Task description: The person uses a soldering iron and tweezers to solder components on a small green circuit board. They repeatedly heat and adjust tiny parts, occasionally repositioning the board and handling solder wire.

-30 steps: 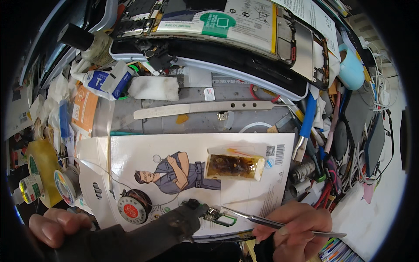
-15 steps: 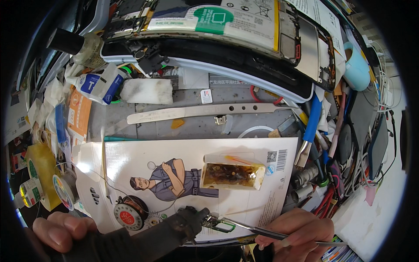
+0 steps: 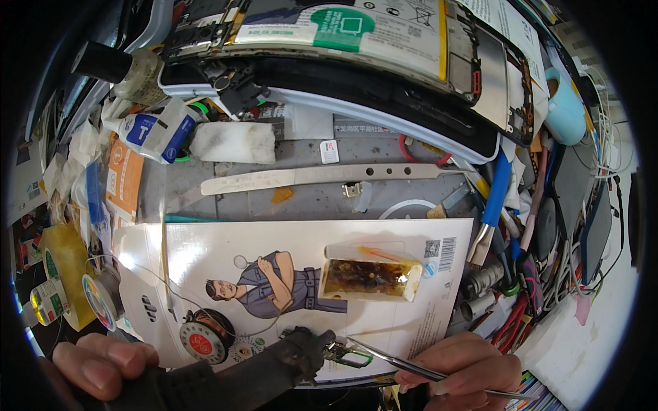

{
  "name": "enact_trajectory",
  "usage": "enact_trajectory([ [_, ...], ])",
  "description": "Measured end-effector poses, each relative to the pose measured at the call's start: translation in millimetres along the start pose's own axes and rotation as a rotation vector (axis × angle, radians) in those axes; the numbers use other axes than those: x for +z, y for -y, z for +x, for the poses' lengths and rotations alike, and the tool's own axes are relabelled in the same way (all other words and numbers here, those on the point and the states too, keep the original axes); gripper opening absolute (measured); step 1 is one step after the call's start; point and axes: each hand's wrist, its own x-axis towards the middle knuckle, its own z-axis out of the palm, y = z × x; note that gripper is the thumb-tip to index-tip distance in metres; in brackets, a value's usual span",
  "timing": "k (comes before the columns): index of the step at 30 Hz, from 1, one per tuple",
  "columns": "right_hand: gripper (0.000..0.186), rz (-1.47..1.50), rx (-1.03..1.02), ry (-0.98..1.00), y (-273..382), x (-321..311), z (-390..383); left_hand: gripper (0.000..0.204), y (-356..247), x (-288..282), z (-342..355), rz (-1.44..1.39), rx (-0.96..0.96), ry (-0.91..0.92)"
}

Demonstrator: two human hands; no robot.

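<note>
Here, our right hand (image 3: 466,370) pinches the tweezers (image 3: 385,354), tips beside a small green-edged part (image 3: 358,358) at the end of the dark tool (image 3: 247,373), over the white card (image 3: 411,322), perhaps touching it; our left hand (image 3: 103,363) curls around the tool.

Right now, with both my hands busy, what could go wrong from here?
The black tool in your left hand ends right by the small green-edged metal part; a slip might knock it.

The tweezers in your right hand angle in at that part, though contact is unclear; a jolt might flick it off the nearby edge of the white printed card.

The thin wire loops loosely over the card, near the tool, and might snag.
</note>
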Motion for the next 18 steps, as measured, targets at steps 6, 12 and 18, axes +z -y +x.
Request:
enact_trajectory([
  [6, 0.036, -0.004, 0.001, -0.01, -0.6, 2.0, 0.4, 0.061, -0.5, 0.6, -2.2, 0.024, -0.007, -0.006],
  [12, 0.036, 0.0, -0.012, 0.014, -1.8, 0.9, 1.6, 0.06, -2.6, 0.7, -0.8, 0.101, -0.03, 0.0],
  [18, 0.036, 0.004, -0.005, 0.001, -1.3, 2.1, 1.5, 0.06, -5.7, 8.0, -2.9, 0.089, -0.015, -0.097],
])
